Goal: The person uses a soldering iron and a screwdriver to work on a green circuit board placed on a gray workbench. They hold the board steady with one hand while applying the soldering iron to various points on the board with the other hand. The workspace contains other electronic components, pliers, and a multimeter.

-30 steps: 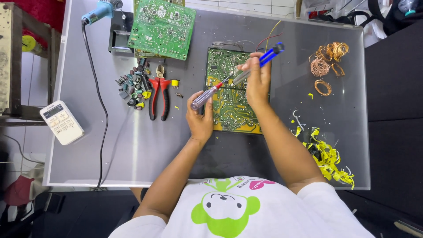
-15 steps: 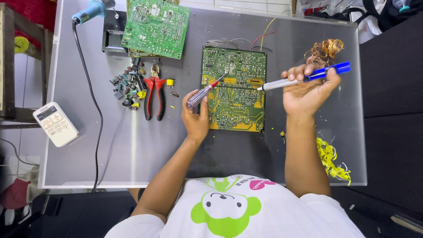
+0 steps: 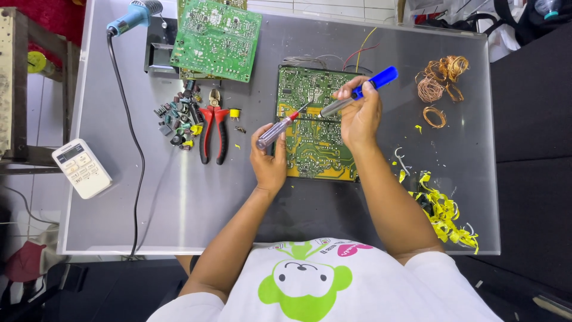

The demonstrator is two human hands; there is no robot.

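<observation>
A white remote (image 3: 81, 167) with a little grey screen lies off the left edge of your table (image 3: 179, 203). Your left hand (image 3: 269, 161) is closed around a screwdriver (image 3: 280, 129) with a clear handle, its tip on the green and yellow circuit board (image 3: 314, 146) in the middle. Your right hand (image 3: 359, 113) is closed around a blue-handled soldering iron (image 3: 358, 91), tip down on the same board, near the screwdriver's tip

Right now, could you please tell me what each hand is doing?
Left hand: closed on a clear-handled screwdriver.
Right hand: closed on a blue-handled tool, over the circuit board.
</observation>
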